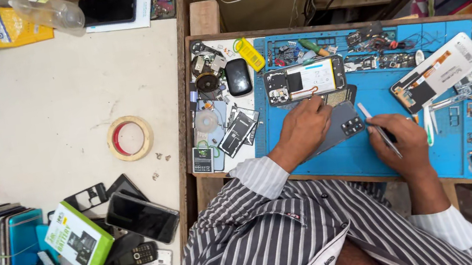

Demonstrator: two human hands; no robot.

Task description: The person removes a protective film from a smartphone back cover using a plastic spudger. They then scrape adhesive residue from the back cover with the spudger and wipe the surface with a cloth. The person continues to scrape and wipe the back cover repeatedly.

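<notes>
The left hand (303, 125) lies palm down on a grey back cover (341, 126) in the middle of the blue mat (377, 158), its fingers bent and pressing the cover's far edge; it pins the cover rather than gripping it. Just beyond its fingertips lies an opened phone (305, 80), its insides facing up. The right hand (402, 139) is closed around tweezers (378, 130), held like a pen, with the tip pointing far and left toward the cover's right edge, near the camera cut-outs. Whether the tip touches the cover cannot be told.

To the right on the mat lies a second opened phone (436, 72), tilted, with small parts and screws around it. At the mat's left edge sit a black oval case (238, 76), a yellow tag (250, 54) and loose parts. On the pale worktop (45, 105) to the left lies a tape roll (130, 138); nearer are a green box (79, 238) and stacked phones (137, 219).
</notes>
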